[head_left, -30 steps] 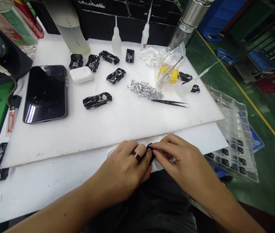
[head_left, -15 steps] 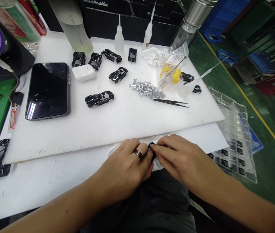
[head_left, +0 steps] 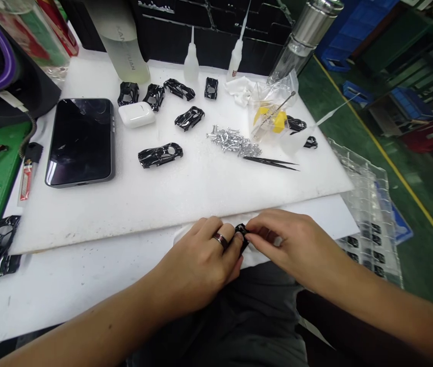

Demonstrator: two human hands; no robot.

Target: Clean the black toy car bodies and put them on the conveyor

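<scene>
My left hand, with a ring on one finger, and my right hand meet at the near edge of the white foam board. Both pinch a small black part between their fingertips, over a white cloth. Most of the part is hidden by the fingers. Several glossy black toy car bodies lie farther back on the board. A pile of small silver screws and black tweezers lie beyond my right hand.
A dark phone and a white earbud case lie on the left. Two glue bottles, a frosted bottle and a steel flask stand at the back. A clear plastic tray overhangs the right edge.
Both hands stay together on the small black part, with only slight finger shifts. The view has shifted a little to the left.
</scene>
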